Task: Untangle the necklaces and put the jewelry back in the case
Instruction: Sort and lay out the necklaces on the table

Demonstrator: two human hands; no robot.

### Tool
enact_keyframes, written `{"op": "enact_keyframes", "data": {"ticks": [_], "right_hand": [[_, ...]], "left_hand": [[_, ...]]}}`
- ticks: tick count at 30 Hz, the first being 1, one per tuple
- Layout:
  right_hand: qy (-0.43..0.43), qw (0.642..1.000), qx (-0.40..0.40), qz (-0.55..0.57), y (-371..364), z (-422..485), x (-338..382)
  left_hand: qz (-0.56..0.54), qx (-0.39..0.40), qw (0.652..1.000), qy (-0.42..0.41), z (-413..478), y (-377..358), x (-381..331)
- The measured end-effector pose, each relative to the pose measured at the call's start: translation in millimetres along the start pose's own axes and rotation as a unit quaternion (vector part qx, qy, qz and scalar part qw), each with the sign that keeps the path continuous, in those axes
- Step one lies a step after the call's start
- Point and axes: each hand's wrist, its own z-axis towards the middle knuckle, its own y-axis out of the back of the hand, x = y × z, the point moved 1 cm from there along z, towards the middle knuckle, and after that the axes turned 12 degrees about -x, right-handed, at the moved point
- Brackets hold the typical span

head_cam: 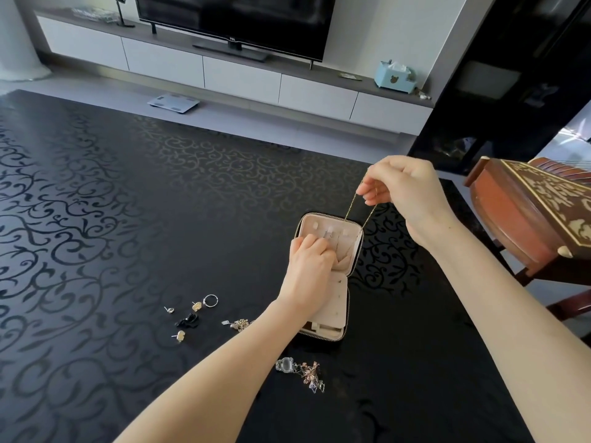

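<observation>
Above case (339, 294) — right hand (406, 190) pinches chain (351, 207) | left hand (308, 266) — grip unclear

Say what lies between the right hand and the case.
In the head view, a gold chain, pinched by the right hand, hangs to the far rim of the case.

- Left hand (308, 260): low, knuckles up, fingers curled; grip unclear.
- Right hand (404, 187): raised, thumb and fingers pinching gold chain (351, 207).
- Both forearms stretched forward.
</observation>
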Motion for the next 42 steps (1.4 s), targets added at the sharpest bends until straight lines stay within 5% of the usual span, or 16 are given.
{"op": "enact_keyframes", "data": {"ticks": [4,8,16,23,32,42], "right_hand": [[0.075,0.983,0.041,-0.160,-1,-7,-13],[0.175,0.920,0.065,-0.346,-3,-16,-27],[0.385,0.813,-0.022,-0.437,-10,-20,-59],[0.457,0.720,-0.059,-0.518,-17,-26,-67],[0.375,0.741,-0.115,-0.545,-26,-32,-65],[0.249,0.880,-0.094,-0.394,-16,-24,-64]], "left_hand": [[0.000,-0.005,1.000,-0.008,-2,0,-1],[0.014,-0.005,1.000,-0.005,-2,2,-2],[0.057,-0.004,0.998,-0.007,0,9,-5],[0.063,0.005,0.998,0.003,1,10,-6],[0.079,0.032,0.996,-0.001,4,16,-11],[0.104,0.049,0.993,-0.005,4,17,-11]]}}
